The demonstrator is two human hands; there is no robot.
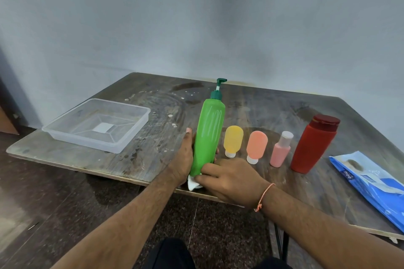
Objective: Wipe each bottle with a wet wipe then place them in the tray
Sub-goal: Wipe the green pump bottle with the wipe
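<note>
Your right fingers (pixel 202 178) are pinched on a white wipe (pixel 192 183), pressing it against the foot of the green bottle (pixel 208 135). The right hand (pixel 229 181) lies low at the near table edge, an orange thread around its wrist. Your left hand (pixel 182 159) is wrapped around the bottle's lower left side, thumb pointing up along it, fingertips just showing on the far side. The bottle stands upright on the table (pixel 251 107), its dark green pump on top.

Right of it, in a row: a yellow tube (pixel 233 143) and an orange tube (pixel 256 146), both standing on their caps, then a pink bottle (pixel 281 152) and a red bottle (pixel 312 145). A blue wipe pack (pixel 371 183) lies at the far right. The clear tray (pixel 131 135) sits well apart to the left, with no bottles in it.
</note>
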